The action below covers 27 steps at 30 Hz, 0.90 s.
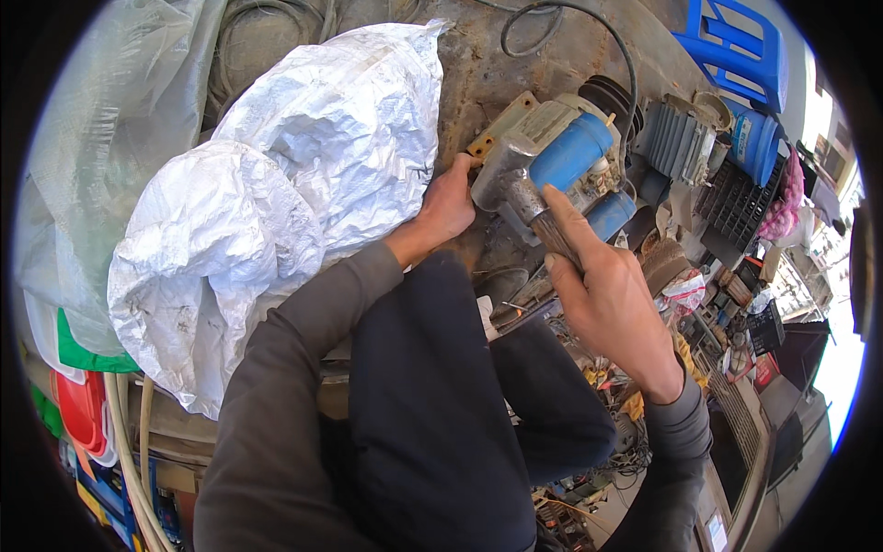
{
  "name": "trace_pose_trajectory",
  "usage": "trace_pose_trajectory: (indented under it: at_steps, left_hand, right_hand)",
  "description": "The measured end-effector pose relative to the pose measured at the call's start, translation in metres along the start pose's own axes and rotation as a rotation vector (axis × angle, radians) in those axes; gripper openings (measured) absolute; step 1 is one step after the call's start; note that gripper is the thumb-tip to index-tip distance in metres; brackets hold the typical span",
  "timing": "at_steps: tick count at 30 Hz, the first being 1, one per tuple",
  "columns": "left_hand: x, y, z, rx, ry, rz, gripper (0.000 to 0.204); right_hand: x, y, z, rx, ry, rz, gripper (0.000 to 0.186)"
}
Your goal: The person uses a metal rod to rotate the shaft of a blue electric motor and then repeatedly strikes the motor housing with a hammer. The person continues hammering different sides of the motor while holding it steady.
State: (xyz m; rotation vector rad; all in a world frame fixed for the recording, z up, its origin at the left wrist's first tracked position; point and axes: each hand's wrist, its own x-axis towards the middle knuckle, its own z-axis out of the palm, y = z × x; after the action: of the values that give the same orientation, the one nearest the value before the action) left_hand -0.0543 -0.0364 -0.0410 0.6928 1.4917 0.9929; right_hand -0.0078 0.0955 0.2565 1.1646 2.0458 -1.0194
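Note:
My right hand (616,308) is wrapped round the wooden handle of a hammer (526,195), index finger stretched along it. The hammer's heavy metal head appears in front of an electric motor (548,121) with a blue cylindrical capacitor (572,152); whether it touches the motor cannot be seen. My left hand (449,202) is closed at the motor's near left side, by its rusty mounting foot (480,144). What those fingers grip is hidden. A second blue cylinder (611,214) shows at the motor's right.
A crumpled white woven sack (340,138) lies left of my left arm. Further right stand a finned grey motor housing (676,140), a blue bucket (754,147) and a blue plastic stool (736,46). A black cable (618,37) loops above the motor. Scrap parts clutter the lower right.

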Motion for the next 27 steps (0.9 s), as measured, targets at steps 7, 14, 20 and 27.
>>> trace_pose_trajectory:
  at_steps: [7, 14, 20, 27]
  left_hand:
    - [0.001, -0.003, 0.002, -0.054, -0.064, -0.051, 0.053]
    - [0.000, -0.001, 0.000, -0.027, -0.046, -0.012, 0.057]
    - [0.005, 0.004, -0.003, -0.160, -0.145, -0.137, 0.064]
    - [0.001, 0.003, -0.004, -0.022, -0.098, -0.070, 0.054]
  right_hand:
    - [0.036, -0.018, 0.021, -0.304, -0.036, 0.045, 0.061]
    - [0.046, -0.031, 0.007, -0.202, 0.063, 0.065, 0.059]
    - [0.055, -0.036, 0.003, -0.299, -0.143, 0.055, 0.059]
    - [0.059, -0.040, 0.006, -0.371, -0.047, -0.016, 0.061]
